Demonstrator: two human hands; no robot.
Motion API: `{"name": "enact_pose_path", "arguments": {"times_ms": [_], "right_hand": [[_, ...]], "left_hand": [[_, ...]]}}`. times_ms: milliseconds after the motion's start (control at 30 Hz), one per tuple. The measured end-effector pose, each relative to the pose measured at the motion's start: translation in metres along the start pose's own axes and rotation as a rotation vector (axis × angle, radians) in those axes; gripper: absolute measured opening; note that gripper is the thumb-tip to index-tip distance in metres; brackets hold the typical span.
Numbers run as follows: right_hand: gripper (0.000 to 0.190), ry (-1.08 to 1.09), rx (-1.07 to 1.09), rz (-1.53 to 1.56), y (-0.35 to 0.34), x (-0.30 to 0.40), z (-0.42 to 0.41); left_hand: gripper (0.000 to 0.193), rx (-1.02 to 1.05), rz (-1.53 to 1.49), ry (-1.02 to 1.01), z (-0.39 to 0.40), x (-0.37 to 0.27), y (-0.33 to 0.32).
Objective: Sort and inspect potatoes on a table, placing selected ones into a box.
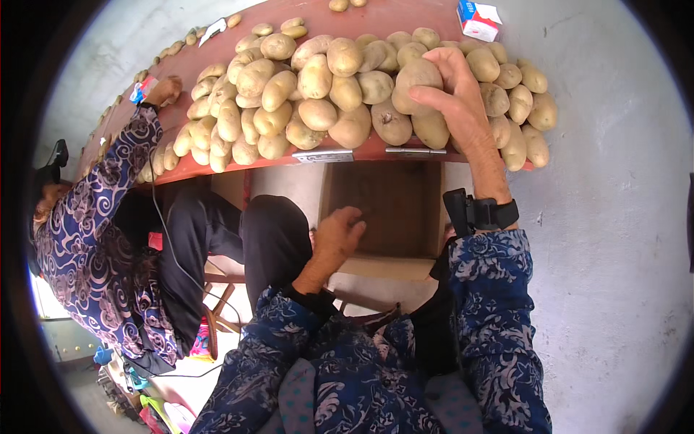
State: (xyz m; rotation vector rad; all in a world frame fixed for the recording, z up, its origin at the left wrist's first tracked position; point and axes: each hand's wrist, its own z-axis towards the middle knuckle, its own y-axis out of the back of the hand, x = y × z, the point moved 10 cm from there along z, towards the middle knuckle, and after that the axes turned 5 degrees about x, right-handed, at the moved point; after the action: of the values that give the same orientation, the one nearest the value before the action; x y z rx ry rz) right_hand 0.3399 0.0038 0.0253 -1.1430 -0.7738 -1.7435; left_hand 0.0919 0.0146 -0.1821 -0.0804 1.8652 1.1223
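Observation:
My right hand (461, 92) has its thumb and fingers around a large potato (415, 87) on top of the heap, at the heap's right part. Many more potatoes (315, 114) lie piled on the red tabletop (238, 21), up to its near edge. Lower down, in front of the table, my left hand (340, 233) is empty with its fingers loosely curled and apart. Behind and to the right of it, an open cardboard box (401, 268) stands below the table edge.
At the left sits another person (103, 217), one hand on the table by a small packet. A red, white and blue box (477, 20) stands behind the heap. Metal hinges (323, 156) show on the table edge. A wall (607, 217) rises at the right. A cable hangs at the left.

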Motion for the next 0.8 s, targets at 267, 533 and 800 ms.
{"name": "enact_pose_path", "arguments": {"times_ms": [267,533,800], "right_hand": [[0.036,-0.149,0.512,-0.021,-0.044,-0.003,-0.046],[0.040,-0.530,0.842,-0.200,-0.076,-0.038,-0.081],[0.028,-0.439,0.640,-0.159,-0.071,-0.039,-0.053]], "left_hand": [[0.030,-0.024,-0.295,0.063,0.009,0.017,-0.006],[0.030,-0.043,-0.243,-0.007,0.010,0.016,-0.013],[0.023,-0.086,-0.195,-0.086,0.006,-0.033,0.017]]}}
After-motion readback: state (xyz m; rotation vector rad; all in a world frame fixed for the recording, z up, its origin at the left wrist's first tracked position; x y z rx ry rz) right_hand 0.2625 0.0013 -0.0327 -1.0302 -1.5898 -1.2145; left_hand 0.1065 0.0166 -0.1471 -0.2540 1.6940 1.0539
